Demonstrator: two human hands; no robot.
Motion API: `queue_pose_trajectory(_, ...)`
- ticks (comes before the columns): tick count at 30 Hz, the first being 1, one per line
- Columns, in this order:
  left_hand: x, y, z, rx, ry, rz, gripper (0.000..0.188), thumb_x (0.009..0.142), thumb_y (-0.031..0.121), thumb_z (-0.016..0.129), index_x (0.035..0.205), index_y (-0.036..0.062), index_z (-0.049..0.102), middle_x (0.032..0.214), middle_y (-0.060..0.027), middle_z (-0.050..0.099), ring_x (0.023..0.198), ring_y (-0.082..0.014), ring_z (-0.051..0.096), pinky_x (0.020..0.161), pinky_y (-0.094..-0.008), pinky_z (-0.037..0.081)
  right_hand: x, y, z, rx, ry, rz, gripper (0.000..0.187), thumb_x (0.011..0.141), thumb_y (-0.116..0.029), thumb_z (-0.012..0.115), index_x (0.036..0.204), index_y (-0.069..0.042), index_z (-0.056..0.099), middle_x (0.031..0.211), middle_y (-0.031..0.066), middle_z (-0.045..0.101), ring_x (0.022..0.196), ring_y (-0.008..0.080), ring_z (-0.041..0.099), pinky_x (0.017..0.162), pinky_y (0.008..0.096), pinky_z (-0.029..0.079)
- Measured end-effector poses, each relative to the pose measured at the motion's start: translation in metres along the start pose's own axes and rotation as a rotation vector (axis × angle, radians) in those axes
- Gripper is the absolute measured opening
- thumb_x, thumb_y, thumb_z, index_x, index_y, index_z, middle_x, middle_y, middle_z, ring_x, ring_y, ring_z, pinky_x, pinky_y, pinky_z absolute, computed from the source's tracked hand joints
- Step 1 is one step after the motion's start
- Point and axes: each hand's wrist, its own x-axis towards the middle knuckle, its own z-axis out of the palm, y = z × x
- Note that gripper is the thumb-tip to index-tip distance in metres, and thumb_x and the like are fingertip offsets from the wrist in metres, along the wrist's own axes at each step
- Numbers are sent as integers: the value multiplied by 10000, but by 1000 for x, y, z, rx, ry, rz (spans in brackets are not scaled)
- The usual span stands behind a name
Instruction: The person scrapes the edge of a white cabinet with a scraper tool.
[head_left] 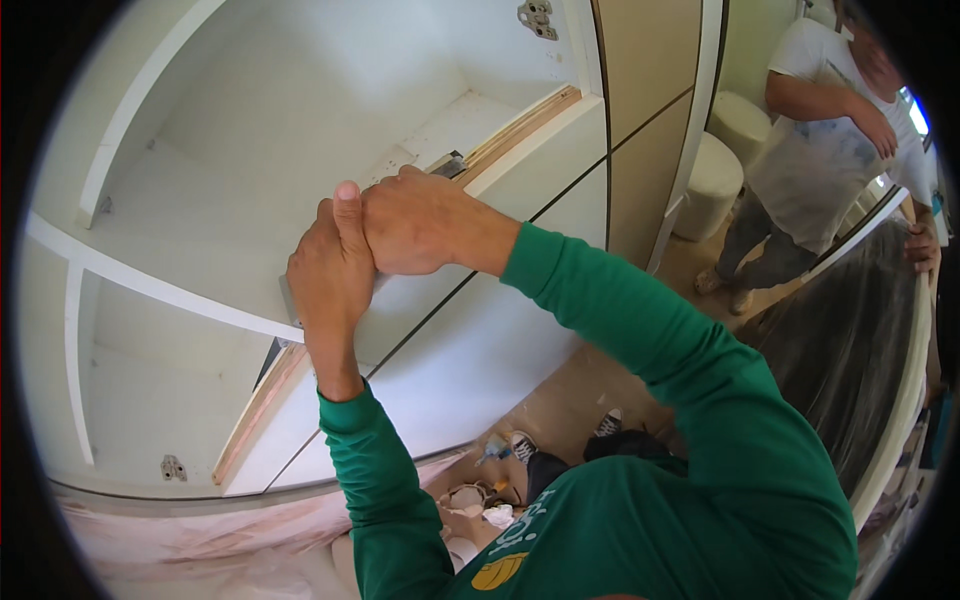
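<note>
My left hand [335, 265] and my right hand [418, 220] are pressed together at the front edge of a white cabinet [540, 250]. Both are closed, with the left thumb pointing up beside the right knuckles. A dark grey piece [448, 165] sticks out beyond the right hand along the edge. Another grey bit [290, 300] shows beside the left hand. What the fingers grip is hidden beneath them. Bare wooden strips run along the edge, one upper strip [520, 125] past the right hand and one lower strip [262, 410] below the left wrist.
Metal hinges [538, 18] are fixed inside the cabinet openings. At the right stands another person [815, 150] in a white shirt, near round white stools [708, 185]. A large dark sheet-covered panel [840, 330] leans at my right. Small tools and debris [480, 495] lie on the floor by my shoes.
</note>
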Motion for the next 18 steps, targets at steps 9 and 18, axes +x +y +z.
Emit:
queue_pose_trajectory(9,1,2,-5,-89,-69,24,840,1120,728,214,1147,60,722,1058,-258,769,1082,-475,697,980,-516,525,-13,-18,10,-87,168,65,227,976,-198,584,903,-45,735,914,154,762,937,378,703,909,513,477)
queue_pose_trajectory(18,-4,-3,-1,-15,63,79,881,1125,726,190,1059,14,705,975,-282,751,976,-484,706,885,-543,539,-6,-13,-9,-17,-19,-7,228,990,-246,608,988,-67,749,1008,166,786,1017,376,721,938,505,519)
